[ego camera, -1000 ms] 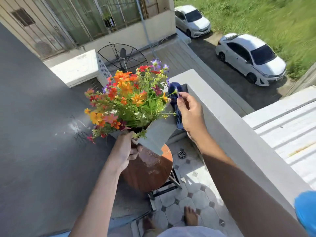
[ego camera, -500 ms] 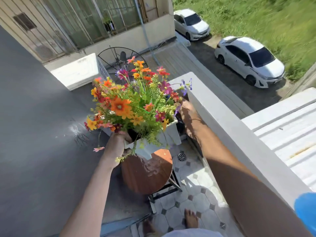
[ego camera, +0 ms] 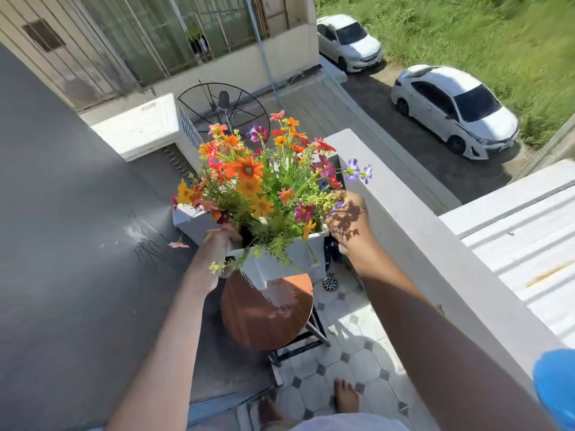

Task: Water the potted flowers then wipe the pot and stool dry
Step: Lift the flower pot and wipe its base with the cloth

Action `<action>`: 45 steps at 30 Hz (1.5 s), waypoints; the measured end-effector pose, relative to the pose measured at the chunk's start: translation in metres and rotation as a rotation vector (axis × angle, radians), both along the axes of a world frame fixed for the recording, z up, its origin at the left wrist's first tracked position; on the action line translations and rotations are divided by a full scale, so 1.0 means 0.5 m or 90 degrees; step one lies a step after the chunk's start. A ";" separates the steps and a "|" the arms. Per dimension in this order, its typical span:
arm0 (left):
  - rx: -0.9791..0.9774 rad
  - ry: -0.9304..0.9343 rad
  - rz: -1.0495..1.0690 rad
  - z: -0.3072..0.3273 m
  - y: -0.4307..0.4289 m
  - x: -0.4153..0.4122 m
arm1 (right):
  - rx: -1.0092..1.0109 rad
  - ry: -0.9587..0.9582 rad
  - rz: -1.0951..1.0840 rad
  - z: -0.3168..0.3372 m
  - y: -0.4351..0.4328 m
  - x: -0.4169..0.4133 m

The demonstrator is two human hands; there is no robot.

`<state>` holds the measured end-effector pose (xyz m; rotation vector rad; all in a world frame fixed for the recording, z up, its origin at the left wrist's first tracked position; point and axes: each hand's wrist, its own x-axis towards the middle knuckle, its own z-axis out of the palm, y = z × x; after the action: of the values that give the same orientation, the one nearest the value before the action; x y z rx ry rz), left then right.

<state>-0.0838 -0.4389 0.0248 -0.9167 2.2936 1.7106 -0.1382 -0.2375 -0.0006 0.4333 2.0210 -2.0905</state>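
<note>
A white rectangular flower pot (ego camera: 280,262), full of orange, red and purple flowers (ego camera: 264,188), hangs upright just above a round brown wooden stool (ego camera: 249,318). The stool top glistens with water near its far edge. My left hand (ego camera: 217,244) grips the pot's near left rim. My right hand (ego camera: 350,225) is at the pot's right end, with a dark blue cloth (ego camera: 330,251) bunched between palm and pot. Most of the cloth is hidden by the hand and the pot.
A grey wall (ego camera: 62,259) with a wet patch runs along the left and a grey parapet (ego camera: 420,244) along the right. The narrow tiled floor (ego camera: 357,353) has a drain (ego camera: 329,283) behind the stool. My bare feet (ego camera: 345,398) stand near it. A blue object (ego camera: 557,390) shows at bottom right.
The pot has swung from tilted on its side to upright and level. My right hand with the cloth went from the pot's underside to its right end.
</note>
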 end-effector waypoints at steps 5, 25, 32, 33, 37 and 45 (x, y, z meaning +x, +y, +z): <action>-0.033 0.187 0.245 -0.051 0.030 0.025 | 0.002 0.004 -0.092 -0.030 -0.006 -0.008; 0.134 -0.023 0.062 -0.037 0.120 0.028 | 0.067 0.129 -0.038 -0.022 -0.075 0.029; 0.197 0.014 0.003 -0.009 0.094 0.047 | -0.009 0.175 -0.046 -0.018 -0.040 -0.062; 0.207 0.014 0.002 -0.007 0.092 0.048 | -0.007 0.174 -0.038 -0.020 -0.034 -0.079; 0.237 0.043 0.008 -0.003 0.099 0.049 | 0.149 0.232 -0.082 -0.017 -0.046 -0.078; 0.319 0.100 0.128 -0.011 0.088 0.020 | 0.100 0.299 0.067 0.016 -0.101 0.064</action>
<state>-0.0739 -0.3947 0.0192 -0.9491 1.7517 2.3628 -0.1063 -0.2882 0.0075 -0.1604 2.4056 -2.1247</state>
